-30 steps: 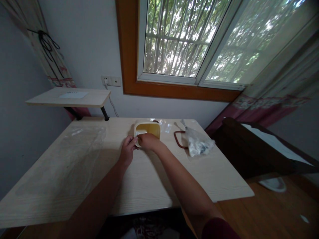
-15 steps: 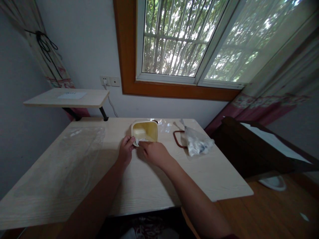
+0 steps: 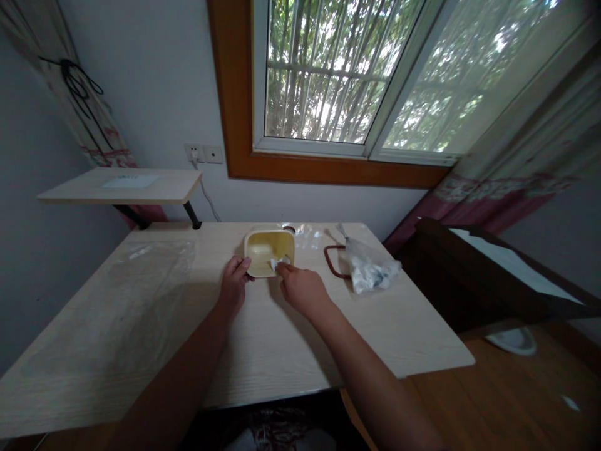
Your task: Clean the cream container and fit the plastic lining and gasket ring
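A pale yellow plastic box (image 3: 263,242), open at the top, is tilted toward me near the table's far edge. My left hand (image 3: 233,279) grips its near left corner, thumb over the rim and fingers underneath. My right hand (image 3: 303,287) is closed on a crumpled white tissue (image 3: 277,262), pressed at the box's near right rim. The fingertips of my right hand partly cover the tissue. Right of the box, a clear plastic bag (image 3: 370,266) with white contents lies beside a brown loop-shaped handle (image 3: 334,262).
The light wooden table (image 3: 263,351) carries a clear plastic sheet (image 3: 154,275) on its left. A small raised shelf (image 3: 173,185) with a paper label (image 3: 130,181) stands at the back left. Beyond the table's right edge is a dark piece of furniture (image 3: 451,275).
My right hand has moved right with the tissue, from the near left corner of the box to its near right side. My left hand keeps its hold. The view has shifted slightly.
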Demonstrator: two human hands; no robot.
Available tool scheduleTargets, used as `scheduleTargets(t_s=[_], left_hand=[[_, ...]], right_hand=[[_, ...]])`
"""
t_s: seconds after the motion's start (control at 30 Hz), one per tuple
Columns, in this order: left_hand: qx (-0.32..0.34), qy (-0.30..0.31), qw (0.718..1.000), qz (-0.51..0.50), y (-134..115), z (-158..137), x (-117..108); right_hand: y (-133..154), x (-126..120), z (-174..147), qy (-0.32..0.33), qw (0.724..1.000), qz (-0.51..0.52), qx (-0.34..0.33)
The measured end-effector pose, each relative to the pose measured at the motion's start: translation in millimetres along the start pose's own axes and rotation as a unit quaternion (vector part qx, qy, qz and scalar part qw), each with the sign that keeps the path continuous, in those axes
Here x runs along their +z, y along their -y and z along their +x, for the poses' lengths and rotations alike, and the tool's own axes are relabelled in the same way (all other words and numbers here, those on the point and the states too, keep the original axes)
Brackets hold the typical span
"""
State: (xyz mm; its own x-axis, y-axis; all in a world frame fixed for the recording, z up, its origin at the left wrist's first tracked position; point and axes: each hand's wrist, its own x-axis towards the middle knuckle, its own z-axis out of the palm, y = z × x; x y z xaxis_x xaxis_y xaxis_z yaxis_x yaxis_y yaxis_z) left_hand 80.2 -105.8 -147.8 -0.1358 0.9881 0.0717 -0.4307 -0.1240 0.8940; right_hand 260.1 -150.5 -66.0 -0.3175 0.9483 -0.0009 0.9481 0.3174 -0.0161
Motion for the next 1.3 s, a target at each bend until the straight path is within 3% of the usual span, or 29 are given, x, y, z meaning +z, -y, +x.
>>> scheduleTargets(t_s=[0.47,0.83,1.0,1.3], left_hand=[[-0.008,0.006,1.0,-0.003,1,0,-2],[0.005,-0.009,1.0,-0.005,-2,-1,1],[0.012,-0.005,1.0,-0.003,-1,-1,0],[0.013,-0.01,0.999,-0.03,2,3,-4]], right_hand=[[34,6,-1,-0.021,0.995,0.065,-0.075],[5,11,-6,-0.013,0.999,0.037,-0.025],[-4,18,-2,-0.053,0.997,0.052,-0.031],[10,23,3,-0.13,0.988,0.075,-0.044]])
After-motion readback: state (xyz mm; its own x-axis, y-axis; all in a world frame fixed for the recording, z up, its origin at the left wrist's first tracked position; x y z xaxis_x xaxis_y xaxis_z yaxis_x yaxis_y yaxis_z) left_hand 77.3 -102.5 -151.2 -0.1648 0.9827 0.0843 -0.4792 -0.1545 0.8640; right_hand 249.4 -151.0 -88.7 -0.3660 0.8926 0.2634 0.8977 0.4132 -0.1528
